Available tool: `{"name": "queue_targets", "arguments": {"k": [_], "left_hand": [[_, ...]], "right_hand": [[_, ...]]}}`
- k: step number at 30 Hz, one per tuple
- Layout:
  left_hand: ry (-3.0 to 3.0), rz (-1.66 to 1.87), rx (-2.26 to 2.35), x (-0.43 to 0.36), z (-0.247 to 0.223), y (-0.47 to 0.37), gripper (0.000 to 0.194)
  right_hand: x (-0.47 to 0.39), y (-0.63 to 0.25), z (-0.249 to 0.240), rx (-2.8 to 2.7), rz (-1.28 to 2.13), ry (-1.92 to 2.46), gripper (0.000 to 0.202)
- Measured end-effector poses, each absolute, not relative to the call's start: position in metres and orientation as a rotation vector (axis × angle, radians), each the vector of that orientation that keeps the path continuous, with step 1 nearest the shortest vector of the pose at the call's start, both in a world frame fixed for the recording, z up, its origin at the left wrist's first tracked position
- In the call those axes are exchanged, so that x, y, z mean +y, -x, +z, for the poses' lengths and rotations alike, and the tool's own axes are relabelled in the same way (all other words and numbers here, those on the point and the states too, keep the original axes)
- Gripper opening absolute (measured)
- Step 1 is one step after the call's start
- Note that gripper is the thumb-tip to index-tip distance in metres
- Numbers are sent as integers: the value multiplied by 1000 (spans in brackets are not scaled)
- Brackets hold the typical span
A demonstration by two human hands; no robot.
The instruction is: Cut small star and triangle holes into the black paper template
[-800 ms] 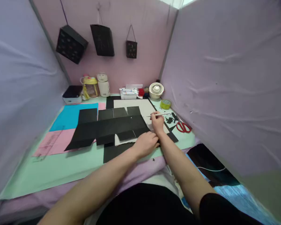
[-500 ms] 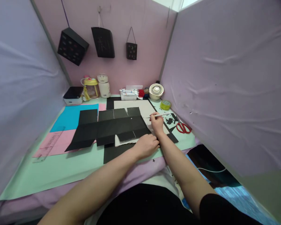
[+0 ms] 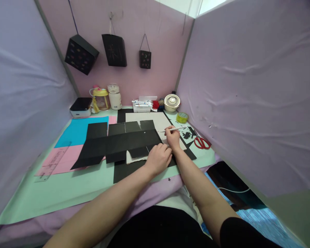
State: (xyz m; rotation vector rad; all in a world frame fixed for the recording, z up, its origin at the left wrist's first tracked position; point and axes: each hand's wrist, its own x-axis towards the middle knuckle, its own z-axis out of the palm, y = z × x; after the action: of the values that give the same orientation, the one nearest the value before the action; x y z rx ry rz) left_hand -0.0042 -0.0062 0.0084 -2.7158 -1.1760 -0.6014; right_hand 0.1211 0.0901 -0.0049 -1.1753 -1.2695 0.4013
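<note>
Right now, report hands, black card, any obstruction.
Right hand holding white pen-like tool, tip pointing left. Black card laid open; left hand at its near right corner, hiding part. Red scissors off right, apart from card.

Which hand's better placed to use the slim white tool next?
Probably the right hand: it holds the slim white tool beside the black card; the left hand is at the card's near edge.

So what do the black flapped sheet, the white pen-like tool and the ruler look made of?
Black flapped sheet: matte card or stiff paper, judging by its crisp, thin flaps. White pen-like tool: probably smooth plastic, from its even barrel. Ruler: likely clear plastic; the pink sheet shows through.
</note>
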Motion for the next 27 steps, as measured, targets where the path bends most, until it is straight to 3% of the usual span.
{"name": "queue_targets", "arguments": {"k": [2,6,9,27], "left_hand": [[2661,-601,-1303,-5,8,5,25],[2609,-544,-1501,-2,-3,3,56],[2620,-479,-1584,0,-10,2,67],[2631,-439,-1594,1,-9,3,61]], "right_hand": [[90,-121,-5,-1267,402,1173,15],[88,-120,-3,-1272,413,1168,16],[88,-120,-3,-1282,429,1176,15],[89,-117,-7,-1475,483,1284,13]]}}
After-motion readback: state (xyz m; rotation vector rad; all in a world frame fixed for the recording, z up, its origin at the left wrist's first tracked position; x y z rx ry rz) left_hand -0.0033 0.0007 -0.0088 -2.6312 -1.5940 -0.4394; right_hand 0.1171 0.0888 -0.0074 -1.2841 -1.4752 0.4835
